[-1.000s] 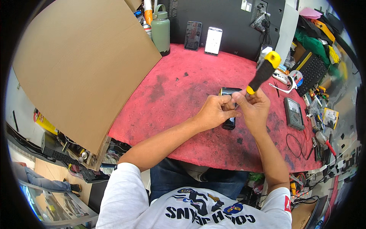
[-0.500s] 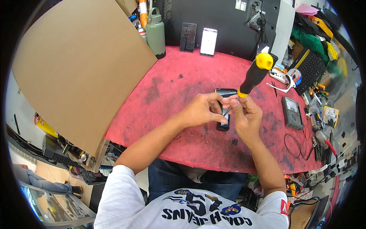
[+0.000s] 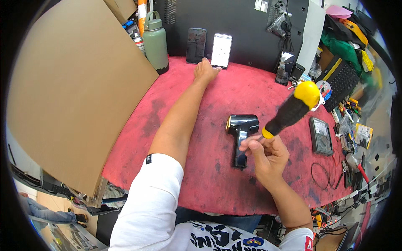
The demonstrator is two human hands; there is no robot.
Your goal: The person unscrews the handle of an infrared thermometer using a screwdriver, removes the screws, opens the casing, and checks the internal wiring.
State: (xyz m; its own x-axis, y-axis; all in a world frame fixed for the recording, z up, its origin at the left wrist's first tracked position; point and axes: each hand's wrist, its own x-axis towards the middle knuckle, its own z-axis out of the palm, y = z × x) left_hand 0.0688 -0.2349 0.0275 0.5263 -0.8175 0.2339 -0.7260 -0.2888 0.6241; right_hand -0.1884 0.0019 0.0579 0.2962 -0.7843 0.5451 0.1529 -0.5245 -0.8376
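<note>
My left hand (image 3: pixel 205 71) stretches to the far side, fingers apart at the lower edge of a smartphone (image 3: pixel 222 50) with a lit white screen. Its fingertips seem to touch the phone. Beside it leans a dark-screened smartphone (image 3: pixel 196 45). My right hand (image 3: pixel 270 157) pinches the metal shaft of a black and yellow screwdriver (image 3: pixel 289 111), whose handle points up and to the right. Under the right fingertips lies a glossy black device shaped like a small hair dryer (image 3: pixel 243 124); its handle runs toward me, partly covered by those fingers.
A red, stained mat (image 3: pixel 201 184) covers the table. A large cardboard sheet (image 3: pixel 79 88) and a green bottle (image 3: pixel 155 44) stand at left. At right are an analog multimeter (image 3: pixel 321 136), a keyboard (image 3: pixel 341 81) and loose tools. Another dark phone (image 3: pixel 285 67) leans at the back.
My left hand has left the black device and reached forward to the lit phone. The right hand has moved slightly nearer with the screwdriver. The black device now lies more fully in sight.
</note>
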